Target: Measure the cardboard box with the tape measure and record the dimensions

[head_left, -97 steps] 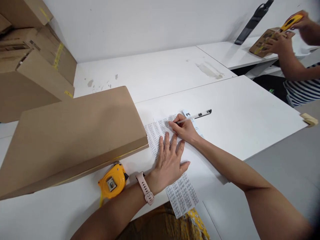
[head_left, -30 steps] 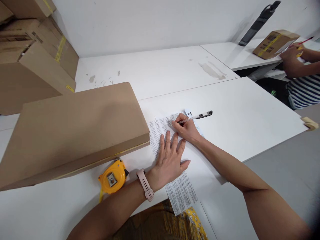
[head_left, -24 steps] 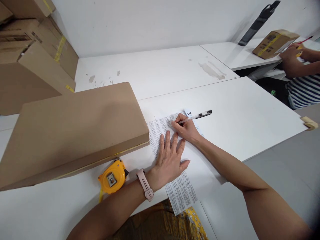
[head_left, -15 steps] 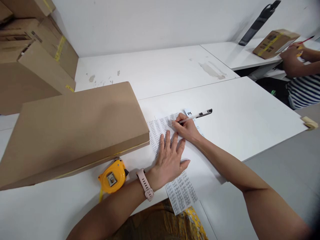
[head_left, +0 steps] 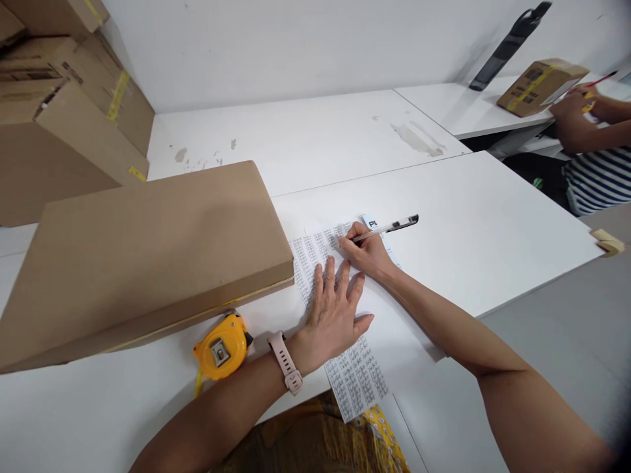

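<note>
A pen with a clear barrel and dark end is pinched in my right hand, its tip hidden near the upper part of a long paper sheet. Columns of small dark handwriting cover the sheet, whose lower end hangs over the table edge. My left hand lies flat on the sheet with fingers spread. Partly under my right hand is another paper with blue and black print. Beside my left forearm sits a yellow tape measure.
A large closed cardboard box lies left of the sheet. More cardboard boxes are stacked at the back left. At the far right, another person's hands are beside a small taped box and a dark bottle.
Both of my hands, the pen and the sheet keep practically the same places. The view has shifted very slightly.
</note>
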The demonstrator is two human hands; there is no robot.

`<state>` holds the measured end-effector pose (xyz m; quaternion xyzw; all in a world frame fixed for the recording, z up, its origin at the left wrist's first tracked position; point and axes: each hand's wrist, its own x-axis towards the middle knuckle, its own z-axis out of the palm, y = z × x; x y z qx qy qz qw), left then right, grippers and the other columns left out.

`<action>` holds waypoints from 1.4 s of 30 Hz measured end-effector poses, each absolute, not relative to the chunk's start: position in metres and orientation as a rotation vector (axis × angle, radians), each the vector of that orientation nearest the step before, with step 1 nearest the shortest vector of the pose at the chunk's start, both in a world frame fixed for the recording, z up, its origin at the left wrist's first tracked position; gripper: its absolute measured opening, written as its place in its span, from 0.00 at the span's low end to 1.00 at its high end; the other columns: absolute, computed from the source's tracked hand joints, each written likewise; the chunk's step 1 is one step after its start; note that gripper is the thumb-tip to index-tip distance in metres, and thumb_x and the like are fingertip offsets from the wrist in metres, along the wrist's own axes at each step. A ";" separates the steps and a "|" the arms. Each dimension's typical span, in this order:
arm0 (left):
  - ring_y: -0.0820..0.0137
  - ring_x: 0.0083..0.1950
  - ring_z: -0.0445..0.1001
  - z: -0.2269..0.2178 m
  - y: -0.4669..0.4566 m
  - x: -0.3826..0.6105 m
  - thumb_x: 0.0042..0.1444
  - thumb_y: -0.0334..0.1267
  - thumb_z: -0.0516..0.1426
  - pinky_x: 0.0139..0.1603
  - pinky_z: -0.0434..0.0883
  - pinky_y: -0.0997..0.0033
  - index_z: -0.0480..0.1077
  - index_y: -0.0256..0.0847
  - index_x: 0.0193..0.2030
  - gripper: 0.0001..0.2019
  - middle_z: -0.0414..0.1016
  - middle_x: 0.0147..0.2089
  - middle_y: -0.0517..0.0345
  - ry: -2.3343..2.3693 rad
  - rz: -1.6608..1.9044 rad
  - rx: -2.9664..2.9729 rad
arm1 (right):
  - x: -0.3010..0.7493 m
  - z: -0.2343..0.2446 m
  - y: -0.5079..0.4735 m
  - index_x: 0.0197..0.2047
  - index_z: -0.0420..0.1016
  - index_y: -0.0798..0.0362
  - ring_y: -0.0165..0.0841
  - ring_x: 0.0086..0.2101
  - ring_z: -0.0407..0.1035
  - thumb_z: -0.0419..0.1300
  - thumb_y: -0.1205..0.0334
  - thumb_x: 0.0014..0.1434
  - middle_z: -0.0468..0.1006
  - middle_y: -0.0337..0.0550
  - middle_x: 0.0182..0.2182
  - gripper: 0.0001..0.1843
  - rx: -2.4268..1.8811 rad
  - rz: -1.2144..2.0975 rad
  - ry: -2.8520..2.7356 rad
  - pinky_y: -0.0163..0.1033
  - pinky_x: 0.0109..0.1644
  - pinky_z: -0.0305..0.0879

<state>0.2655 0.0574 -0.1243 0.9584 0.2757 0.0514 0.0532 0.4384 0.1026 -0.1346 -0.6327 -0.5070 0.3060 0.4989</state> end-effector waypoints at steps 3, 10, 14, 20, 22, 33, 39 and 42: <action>0.38 0.78 0.43 -0.124 0.057 0.266 0.68 0.59 0.48 0.75 0.44 0.36 0.57 0.34 0.73 0.36 0.51 0.77 0.36 0.838 0.157 2.912 | 0.439 -0.135 0.102 0.26 0.61 0.49 0.28 0.24 0.53 0.63 0.59 0.55 0.60 0.32 0.21 0.13 -1.534 0.747 -1.230 0.38 0.29 0.51; 0.36 0.77 0.42 -0.123 0.057 0.265 0.68 0.58 0.48 0.74 0.45 0.35 0.58 0.33 0.73 0.36 0.51 0.77 0.34 0.832 0.156 2.904 | 0.438 -0.135 0.102 0.26 0.61 0.49 0.28 0.24 0.54 0.62 0.59 0.55 0.60 0.32 0.21 0.13 -1.542 0.777 -1.215 0.38 0.28 0.51; 0.37 0.78 0.43 -0.124 0.057 0.266 0.68 0.59 0.48 0.74 0.45 0.35 0.58 0.34 0.73 0.36 0.51 0.77 0.35 0.838 0.150 2.912 | 0.438 -0.134 0.102 0.26 0.60 0.49 0.28 0.24 0.53 0.62 0.60 0.54 0.60 0.32 0.21 0.13 -1.548 0.758 -1.229 0.37 0.28 0.51; 0.38 0.78 0.43 -0.124 0.058 0.266 0.67 0.59 0.49 0.75 0.45 0.36 0.58 0.34 0.73 0.36 0.51 0.77 0.36 0.838 0.157 2.906 | 0.440 -0.135 0.103 0.25 0.61 0.49 0.28 0.24 0.54 0.62 0.60 0.55 0.60 0.32 0.21 0.12 -1.553 0.728 -1.227 0.38 0.29 0.52; 0.37 0.78 0.43 -0.124 0.057 0.266 0.67 0.59 0.49 0.75 0.45 0.36 0.58 0.34 0.73 0.36 0.51 0.77 0.36 0.839 0.157 2.902 | 0.440 -0.135 0.103 0.26 0.61 0.49 0.28 0.24 0.54 0.62 0.61 0.55 0.60 0.32 0.21 0.12 -1.552 0.732 -1.235 0.38 0.29 0.52; 0.36 0.77 0.42 -0.122 0.058 0.265 0.67 0.58 0.50 0.74 0.46 0.35 0.57 0.34 0.74 0.37 0.50 0.77 0.34 0.832 0.166 2.894 | 0.448 -0.134 0.104 0.35 0.67 0.49 0.29 0.27 0.61 0.68 0.49 0.56 0.69 0.34 0.27 0.17 -1.378 0.915 -1.122 0.39 0.32 0.59; 0.36 0.77 0.42 -0.125 0.057 0.265 0.67 0.58 0.49 0.74 0.46 0.35 0.56 0.33 0.74 0.37 0.50 0.77 0.33 0.830 0.172 2.904 | 0.446 -0.132 0.104 0.29 0.61 0.48 0.28 0.23 0.55 0.64 0.52 0.58 0.60 0.30 0.20 0.16 -1.522 0.810 -1.162 0.38 0.28 0.53; 0.36 0.77 0.42 -0.124 0.057 0.266 0.68 0.58 0.49 0.74 0.47 0.35 0.57 0.33 0.74 0.37 0.51 0.77 0.34 0.828 0.156 2.906 | 0.443 -0.130 0.102 0.28 0.61 0.48 0.28 0.23 0.53 0.61 0.58 0.57 0.57 0.30 0.20 0.12 -1.600 0.713 -1.234 0.38 0.29 0.51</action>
